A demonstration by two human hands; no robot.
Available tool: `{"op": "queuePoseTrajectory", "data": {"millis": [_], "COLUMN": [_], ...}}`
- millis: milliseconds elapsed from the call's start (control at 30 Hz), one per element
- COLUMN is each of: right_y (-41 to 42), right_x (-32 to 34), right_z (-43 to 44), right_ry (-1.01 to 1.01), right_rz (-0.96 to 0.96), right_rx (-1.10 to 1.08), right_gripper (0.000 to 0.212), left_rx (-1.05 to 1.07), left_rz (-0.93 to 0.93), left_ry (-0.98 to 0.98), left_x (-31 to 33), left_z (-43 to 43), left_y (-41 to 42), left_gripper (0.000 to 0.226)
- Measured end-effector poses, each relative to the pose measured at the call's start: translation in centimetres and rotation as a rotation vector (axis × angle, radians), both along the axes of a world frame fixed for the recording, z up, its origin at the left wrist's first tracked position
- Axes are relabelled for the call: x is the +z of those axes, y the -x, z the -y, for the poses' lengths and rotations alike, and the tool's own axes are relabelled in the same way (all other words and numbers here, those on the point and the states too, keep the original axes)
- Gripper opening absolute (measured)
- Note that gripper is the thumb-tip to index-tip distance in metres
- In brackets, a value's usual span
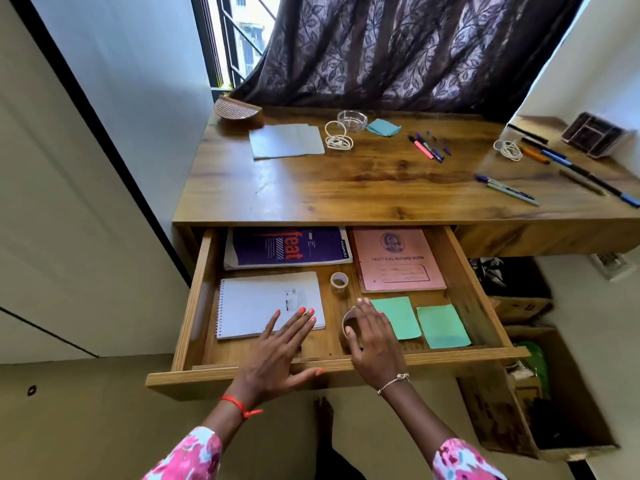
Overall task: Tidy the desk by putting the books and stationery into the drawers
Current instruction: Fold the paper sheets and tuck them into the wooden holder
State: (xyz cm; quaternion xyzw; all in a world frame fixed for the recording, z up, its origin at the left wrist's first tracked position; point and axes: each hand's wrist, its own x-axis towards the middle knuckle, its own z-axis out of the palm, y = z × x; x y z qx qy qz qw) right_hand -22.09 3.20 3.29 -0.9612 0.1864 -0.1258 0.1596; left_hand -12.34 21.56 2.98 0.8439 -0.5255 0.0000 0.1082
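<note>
A wooden tabletop [346, 188] stands under a window hung with a dark leaf-patterned curtain [398, 46], and the drawer [197, 289] on its left side is pulled out towards you.

Your right hand [374, 341] is curled round a tape roll [349, 323] near the drawer's front, just left of the two green note pads [398, 317]. It looks as though you are seating it in the bare strip between the paper goods. Your left hand [277, 348] is flat with the fingers spread, gripping nothing, over the near corner of the spiral notebook [263, 303]. Whether it presses down, you cannot tell from here.

The drawer is packed flat so nothing overlaps. The purple book [287, 247] is far left and the pink record book [398, 261] far right. A second tape roll [339, 281] stands between the notebook and the record book.

Still out on the tabletop are grey sheets [285, 142], a blue note pad [382, 127], a cluster of pens [427, 147] in the middle and more pens [505, 188] to the right. By my reckoning the books are stowed and the loose stationery remains.
</note>
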Motion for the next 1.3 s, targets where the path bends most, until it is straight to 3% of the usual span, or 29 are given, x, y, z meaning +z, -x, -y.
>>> {"op": "queuePoseTrajectory", "data": {"millis": [400,667,867,1033,1300], "right_y": [-10.1,-15.8,-19.5,-20.6,-21.7], "right_x": [0.2,0.4,0.5,0.8,0.9], "right_z": [5.3,9.0,11.2,13.1,12.4], "right_ry": [0.027,0.08,0.135,0.305,0.362], "right_rz": [0.107,0.033,-0.184,-0.178,-0.049], "right_rx": [0.095,0.265,0.282,0.344,0.277], "right_gripper": [0.055,0.091,0.114,0.114,0.085], "left_rx": [0.017,0.055,0.194,0.27,0.312], "left_rz": [0.091,0.178,0.145,0.103,0.071], "left_ry": [-0.028,-0.077,-0.171,-0.186,-0.088], "left_x": [0.2,0.6,1.1,1.4,1.3], "left_z": [5.1,8.0,9.5,10.7,11.9], "left_y": [-10.4,-16.5,-19.4,-21.1,-21.5], "left_gripper": [0.085,0.094,0.101,0.094,0.069]}}
